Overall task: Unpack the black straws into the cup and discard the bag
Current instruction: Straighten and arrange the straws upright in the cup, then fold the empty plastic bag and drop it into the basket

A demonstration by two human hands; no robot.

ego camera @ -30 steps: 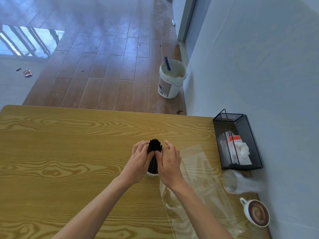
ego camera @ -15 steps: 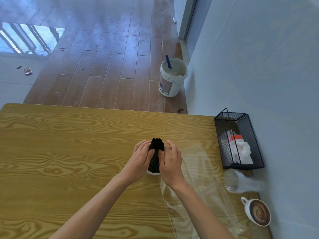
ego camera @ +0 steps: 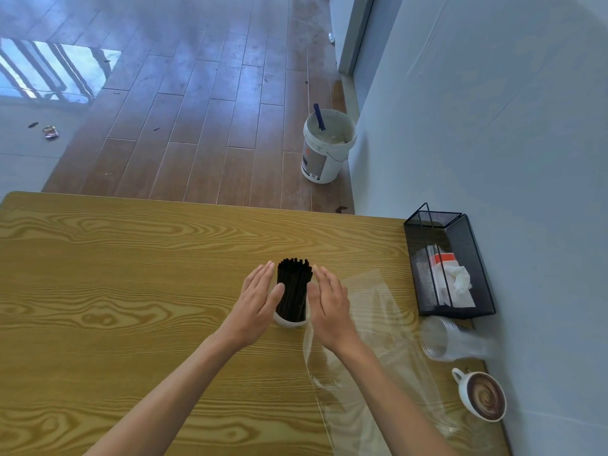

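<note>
A bundle of black straws (ego camera: 293, 287) stands upright in a small white cup (ego camera: 289, 320) near the middle of the wooden table (ego camera: 98, 291). My left hand (ego camera: 256, 304) is just left of the bundle, flat with fingers straight, and holds nothing. My right hand (ego camera: 329, 304) mirrors it on the right side, also flat and empty. Each palm is a small gap away from the straws. The clear plastic bag (ego camera: 378, 350) lies flat on the table under and right of my right forearm.
A black mesh basket (ego camera: 424, 284) with tissues stands at the table's right edge by the wall. In front of it lie a clear plastic cup (ego camera: 450, 340) on its side and a coffee cup (ego camera: 482, 394). A white bucket (ego camera: 325, 146) stands on the floor beyond the table.
Both hands have let go of the straw bundle and spread flat, moving slightly apart from it. The straws stay standing in the cup.
</note>
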